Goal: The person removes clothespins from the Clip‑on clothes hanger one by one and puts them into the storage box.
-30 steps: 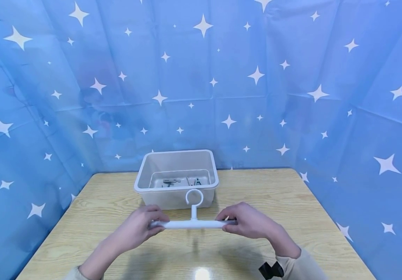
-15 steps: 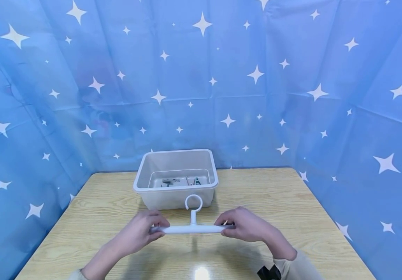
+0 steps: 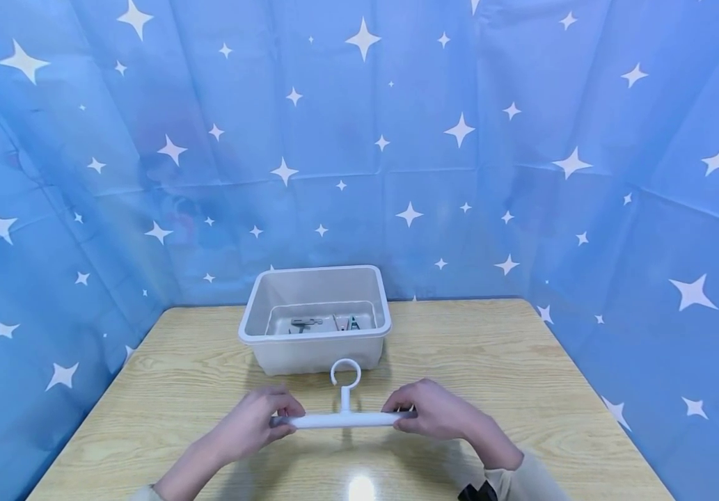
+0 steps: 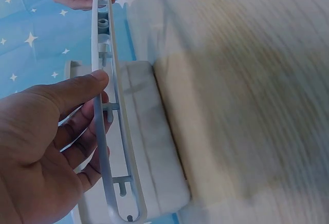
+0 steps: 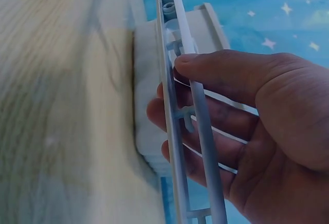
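A white plastic hanger [image 3: 345, 419] is held level above the table, its round hook pointing up. My left hand [image 3: 257, 422] pinches its left part between thumb and fingers; my right hand [image 3: 436, 412] grips the right part the same way. From the left wrist view, the hanger's frame [image 4: 115, 131] shows as a long narrow loop with small inner hooks, the left thumb lying on one bar. In the right wrist view, the right thumb presses one bar of the hanger [image 5: 207, 147] and the other fingers reach behind the frame.
A light grey plastic bin [image 3: 318, 353] stands near the table's back edge, behind the hanger. Several small items, among them a grey one [image 3: 305, 322], lie in it. The wooden table [image 3: 497, 348] meets a blue star-patterned curtain [image 3: 359, 139] at the back.
Both hands have come down and slightly toward me with the hanger, so its hook sits lower in the head view. The grips look unchanged, and the bin has stayed in place.
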Demonstrator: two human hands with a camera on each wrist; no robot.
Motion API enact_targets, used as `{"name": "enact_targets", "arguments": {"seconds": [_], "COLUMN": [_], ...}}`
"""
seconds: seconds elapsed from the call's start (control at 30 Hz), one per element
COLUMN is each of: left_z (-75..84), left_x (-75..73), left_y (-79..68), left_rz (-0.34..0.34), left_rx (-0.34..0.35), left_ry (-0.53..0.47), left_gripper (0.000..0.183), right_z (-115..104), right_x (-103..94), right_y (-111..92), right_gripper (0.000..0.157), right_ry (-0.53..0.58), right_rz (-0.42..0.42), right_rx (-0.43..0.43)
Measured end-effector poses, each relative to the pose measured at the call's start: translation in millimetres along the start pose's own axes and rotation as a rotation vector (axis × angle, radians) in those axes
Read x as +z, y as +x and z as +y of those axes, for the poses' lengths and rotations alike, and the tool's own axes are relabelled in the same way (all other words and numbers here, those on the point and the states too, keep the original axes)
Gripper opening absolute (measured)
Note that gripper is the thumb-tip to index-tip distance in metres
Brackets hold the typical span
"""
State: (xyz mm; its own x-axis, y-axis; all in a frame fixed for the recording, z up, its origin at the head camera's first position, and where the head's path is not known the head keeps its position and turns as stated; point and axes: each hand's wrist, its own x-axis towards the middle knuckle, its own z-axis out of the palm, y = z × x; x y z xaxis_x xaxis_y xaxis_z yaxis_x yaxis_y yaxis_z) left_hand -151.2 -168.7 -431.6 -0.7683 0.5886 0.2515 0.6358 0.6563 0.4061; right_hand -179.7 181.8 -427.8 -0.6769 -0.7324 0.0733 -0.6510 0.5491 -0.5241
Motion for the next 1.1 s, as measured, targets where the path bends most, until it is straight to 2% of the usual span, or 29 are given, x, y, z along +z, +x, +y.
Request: {"name": "enact_targets", "arguments": {"seconds": [0.17,0.47,0.8,1.1], "left_z": [-3.6,-10.7,-15.2,-20.3], "left_x": [7.3,19.3,21.9,26.7], "left_y": [-0.3,-2.0,-0.8,-1.1], "left_rz": [-0.013,-0.076,-0.113,-0.146], "left_rx": [0.015,-0.020,-0.039,-0.070], "left_ry": [-0.019,-0.060,-0.042,-0.064], "left_gripper": [0.017,0.017,0.017,0.017], "right_z": [3,8,10,15], "right_x": [4.4,14.6,19.9,28.6], "right_y": [1,4,6,10], "right_gripper": [0.016,0.018,0.019,0.019], "right_ry": [0.000,0.004,-0.015,-0.020], "right_rz": [-0.012,-0.046,-0.062,-0.058], "right_rx": [0.017,0.044,0.061,0.068]}}
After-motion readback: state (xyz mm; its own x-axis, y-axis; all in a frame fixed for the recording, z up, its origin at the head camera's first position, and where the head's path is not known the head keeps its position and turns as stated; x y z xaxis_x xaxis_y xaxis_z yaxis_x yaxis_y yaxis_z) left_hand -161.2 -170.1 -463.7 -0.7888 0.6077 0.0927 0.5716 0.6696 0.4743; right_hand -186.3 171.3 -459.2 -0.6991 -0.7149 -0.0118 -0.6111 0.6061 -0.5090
